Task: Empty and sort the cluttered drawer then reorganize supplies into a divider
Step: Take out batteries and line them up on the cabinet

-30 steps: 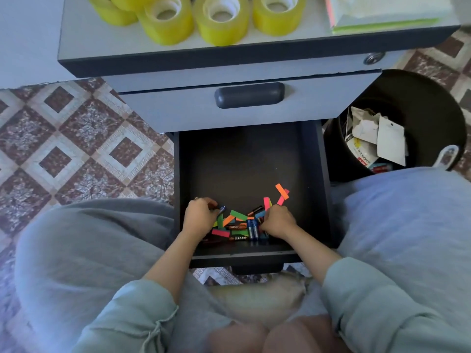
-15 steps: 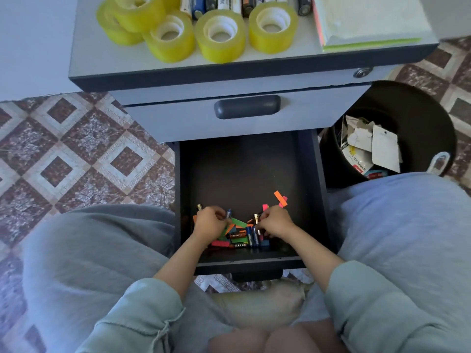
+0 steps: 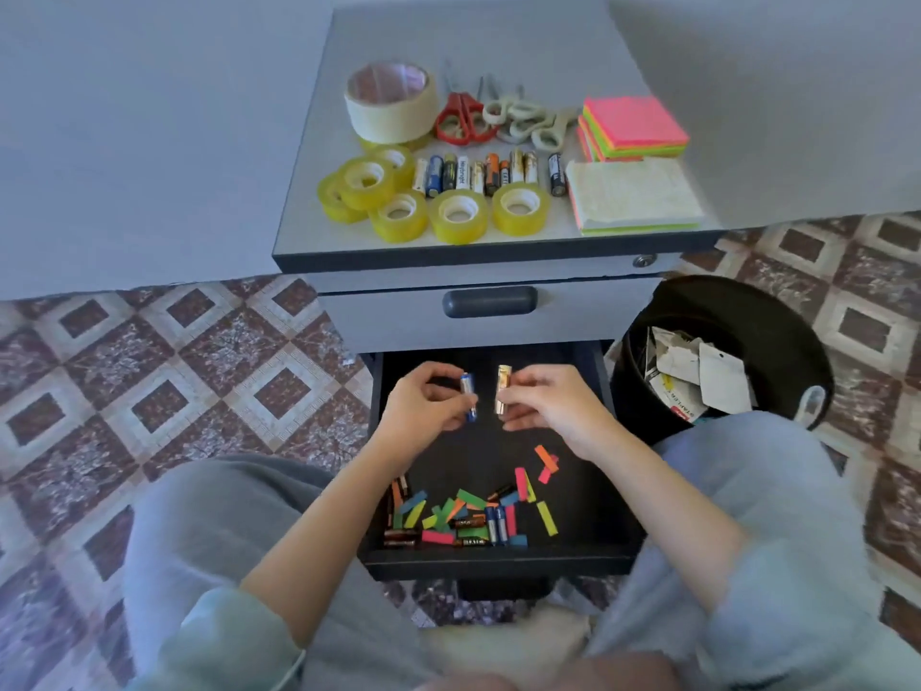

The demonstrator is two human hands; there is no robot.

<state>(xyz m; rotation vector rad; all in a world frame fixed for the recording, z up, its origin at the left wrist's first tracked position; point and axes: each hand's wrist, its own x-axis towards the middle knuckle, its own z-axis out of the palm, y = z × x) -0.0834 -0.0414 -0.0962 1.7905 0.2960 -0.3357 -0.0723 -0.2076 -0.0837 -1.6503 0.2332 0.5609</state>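
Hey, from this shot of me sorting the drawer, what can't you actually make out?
All from the head view:
- Brands on the blue battery and gold battery: blurred, and partly covered by the fingers of the left hand and right hand.
- How many batteries lie in the drawer: the coloured tabs overlap them.
- What lies deeper in the bin: the paper scraps cover it.
- Any divider: none in view.
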